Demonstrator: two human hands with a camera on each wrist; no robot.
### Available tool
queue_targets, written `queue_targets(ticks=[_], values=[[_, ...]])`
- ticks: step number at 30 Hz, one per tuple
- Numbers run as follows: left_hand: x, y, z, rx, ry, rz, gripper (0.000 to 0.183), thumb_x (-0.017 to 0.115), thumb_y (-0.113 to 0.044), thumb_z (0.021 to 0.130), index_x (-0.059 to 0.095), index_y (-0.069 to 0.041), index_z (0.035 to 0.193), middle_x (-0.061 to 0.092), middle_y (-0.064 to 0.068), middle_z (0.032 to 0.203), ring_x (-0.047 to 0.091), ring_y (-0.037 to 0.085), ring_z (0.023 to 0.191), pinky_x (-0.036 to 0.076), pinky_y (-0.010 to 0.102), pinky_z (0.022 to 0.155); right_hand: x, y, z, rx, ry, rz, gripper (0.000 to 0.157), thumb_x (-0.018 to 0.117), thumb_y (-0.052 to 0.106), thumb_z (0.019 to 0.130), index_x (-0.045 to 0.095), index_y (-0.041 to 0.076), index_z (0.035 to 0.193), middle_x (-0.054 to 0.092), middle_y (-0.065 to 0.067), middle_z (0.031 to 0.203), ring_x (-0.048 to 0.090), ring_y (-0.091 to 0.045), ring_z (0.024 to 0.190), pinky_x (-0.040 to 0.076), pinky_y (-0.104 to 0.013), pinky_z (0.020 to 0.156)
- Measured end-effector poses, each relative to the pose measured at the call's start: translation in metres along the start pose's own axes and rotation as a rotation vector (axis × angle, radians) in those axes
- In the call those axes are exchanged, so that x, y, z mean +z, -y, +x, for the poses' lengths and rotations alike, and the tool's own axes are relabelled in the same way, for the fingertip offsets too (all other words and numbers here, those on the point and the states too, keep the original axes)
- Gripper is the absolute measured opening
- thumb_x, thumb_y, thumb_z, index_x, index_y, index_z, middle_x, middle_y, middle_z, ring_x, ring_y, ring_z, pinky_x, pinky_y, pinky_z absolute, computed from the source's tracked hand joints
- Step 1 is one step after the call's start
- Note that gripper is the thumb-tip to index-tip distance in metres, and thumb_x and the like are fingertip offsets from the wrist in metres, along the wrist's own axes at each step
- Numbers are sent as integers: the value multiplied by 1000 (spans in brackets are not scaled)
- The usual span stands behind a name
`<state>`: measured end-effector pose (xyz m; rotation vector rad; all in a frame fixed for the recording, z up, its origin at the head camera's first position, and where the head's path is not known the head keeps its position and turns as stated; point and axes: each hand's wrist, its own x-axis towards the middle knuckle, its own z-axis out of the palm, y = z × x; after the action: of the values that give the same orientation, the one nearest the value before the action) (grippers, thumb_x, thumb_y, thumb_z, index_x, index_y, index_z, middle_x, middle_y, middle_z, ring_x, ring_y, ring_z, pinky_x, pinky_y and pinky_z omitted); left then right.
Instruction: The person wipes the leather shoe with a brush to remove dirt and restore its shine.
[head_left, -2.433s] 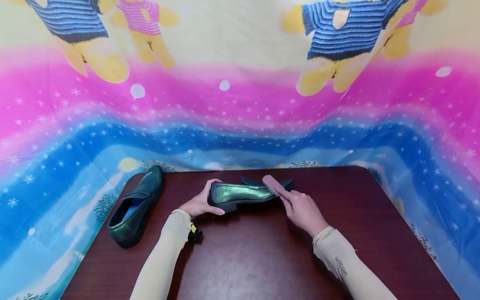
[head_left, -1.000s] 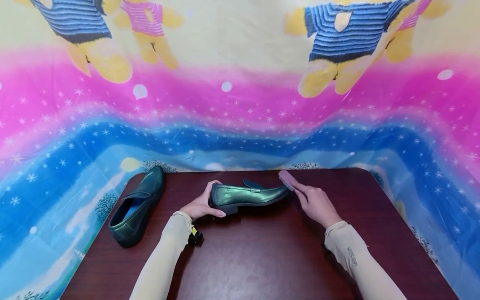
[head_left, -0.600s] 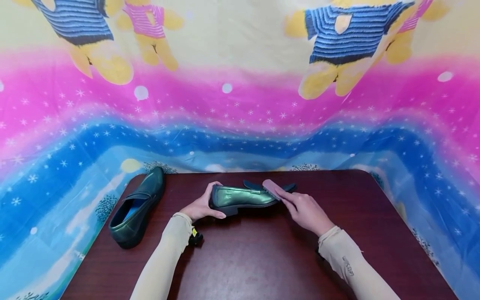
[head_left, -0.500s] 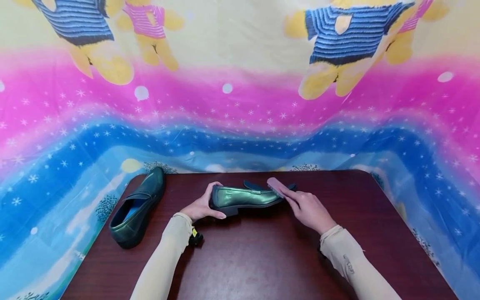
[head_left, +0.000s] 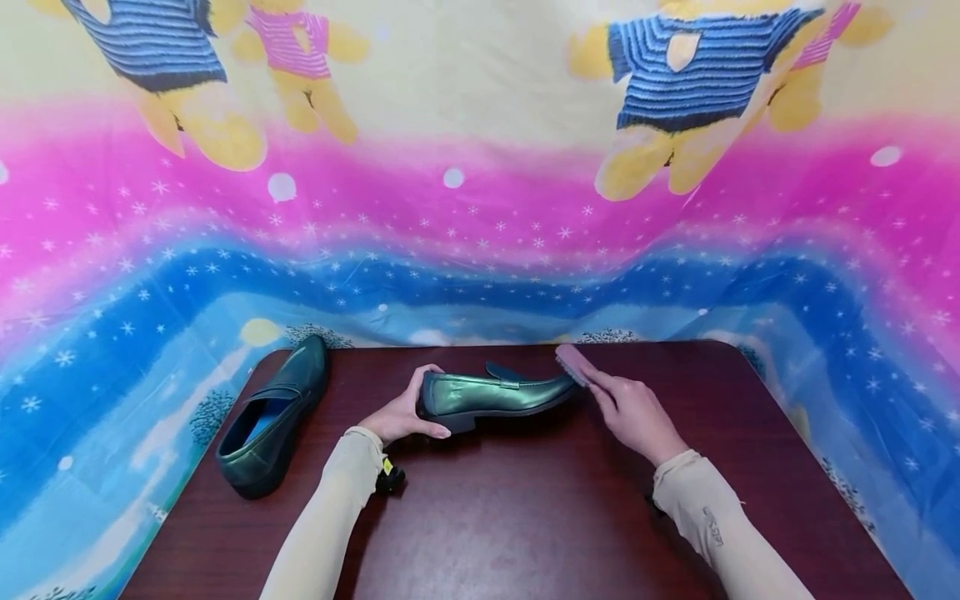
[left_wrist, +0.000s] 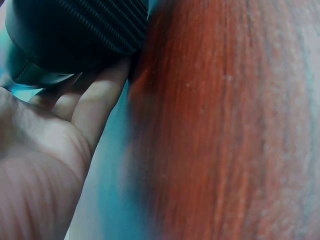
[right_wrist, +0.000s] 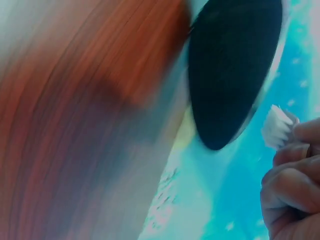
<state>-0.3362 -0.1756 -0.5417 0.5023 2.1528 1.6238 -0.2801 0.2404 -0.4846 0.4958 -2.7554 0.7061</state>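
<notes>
A shiny dark green loafer [head_left: 480, 395] is held sideways above the table, its toe pointing right. My left hand [head_left: 401, 410] grips it round the heel, thumb low near the heel block; the left wrist view shows the fingers against the dark heel [left_wrist: 75, 35]. In my right hand [head_left: 636, 414] is a pink brush [head_left: 573, 365], its bristles right at the loafer's toe tip. The right wrist view shows the dark sole [right_wrist: 232, 75] and, beside it, the white bristles [right_wrist: 278, 127] beyond my curled fingers [right_wrist: 290, 192].
A second green loafer [head_left: 273, 421] with a blue insole stands at the table's left edge, toe toward the back. The dark red-brown table [head_left: 495, 517] ends at a printed cloth backdrop [head_left: 480, 225] behind and at both sides.
The brush has gone back and forth along the front of the loafer, most recently from the vamp rightward to the toe tip. My left hand and the loafer stay nearly still.
</notes>
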Motion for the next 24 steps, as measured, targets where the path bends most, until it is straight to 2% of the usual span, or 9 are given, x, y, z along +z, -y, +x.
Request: queue_targets(ticks=[2,5,8,9,12,15,18,21,24], values=[[-1,0,-1,-4,-2,3,108,93,-12,75,22,-29,155,44,11,146,49,29,130,47,39,103,1,13,-1,-42,19,27,44,61,14,104,59,20,148,72,-18,127,64,-19,81,49,-40,74],[-1,-1,-2,-8,-1,5,108,93,-13,75,22,-29,154,45,11,146,50,29,130,48,38,103,6,27,-4,-78,68,49,44,64,14,103,61,21,146,77,-12,113,57,-11,72,46,-35,71],[0,-2,-3,-4,1,3,109,93,-14,76,20,-27,156,46,12,146,51,29,129,48,38,102,9,32,-5,-89,96,42,45,66,14,102,62,22,146,75,-4,94,51,-8,66,44,-32,68],[0,-2,-4,0,3,3,109,93,-15,76,20,-26,156,46,13,146,51,29,129,49,38,102,10,32,-5,-90,98,38,45,66,13,102,62,22,145,75,-4,93,50,-7,66,43,-31,67],[1,-2,-4,2,6,-3,109,93,-15,76,19,-25,156,46,13,146,51,30,129,49,38,102,11,25,-4,-79,81,13,45,66,12,101,62,21,145,75,-6,92,49,-9,64,43,-32,66],[0,-2,-4,-6,8,-10,110,93,-14,76,19,-25,156,46,12,146,51,29,129,48,38,102,10,13,-2,-48,59,-5,45,65,12,102,61,21,146,76,-14,108,54,-12,67,45,-34,67],[0,-2,-3,-10,12,-17,112,93,-13,76,17,-23,157,45,12,146,51,30,129,48,38,103,8,-1,0,9,42,-23,47,62,13,103,58,22,149,75,-18,112,56,-16,68,45,-36,67],[1,-2,-3,-11,11,-19,112,93,-13,76,17,-22,157,45,12,146,51,30,129,48,38,103,6,-12,3,76,43,-36,48,59,14,105,55,22,151,72,-15,89,52,-17,61,43,-36,64],[1,-2,-2,-5,6,-5,112,93,-14,76,17,-20,157,45,13,146,51,30,129,48,39,103,4,-18,5,123,59,-31,47,56,14,106,53,20,153,57,-7,68,44,-17,52,40,-34,60]])
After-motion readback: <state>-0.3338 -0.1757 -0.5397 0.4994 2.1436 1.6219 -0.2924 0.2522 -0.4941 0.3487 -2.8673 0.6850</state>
